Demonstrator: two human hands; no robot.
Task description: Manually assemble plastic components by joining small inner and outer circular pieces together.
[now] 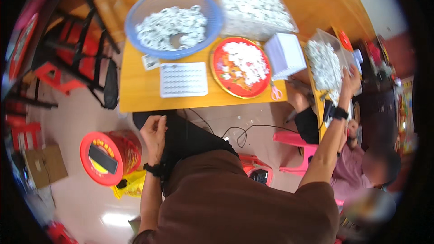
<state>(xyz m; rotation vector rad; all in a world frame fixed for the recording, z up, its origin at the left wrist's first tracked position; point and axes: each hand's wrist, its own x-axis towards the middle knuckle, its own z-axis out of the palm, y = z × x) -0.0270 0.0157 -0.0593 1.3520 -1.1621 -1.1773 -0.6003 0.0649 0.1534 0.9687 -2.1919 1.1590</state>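
Bin clear-walled; small pieces inside, pale grey-white, heaped.

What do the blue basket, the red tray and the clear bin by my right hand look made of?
Blue basket: probably satin plastic, from its mesh-like wall. Red tray: perhaps glossy plastic or painted metal; the golden rim fits either. Clear bin: likely smooth plastic, its wall see-through.

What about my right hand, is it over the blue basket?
No, your right hand is by the clear bin at the right, well away from the blue basket.
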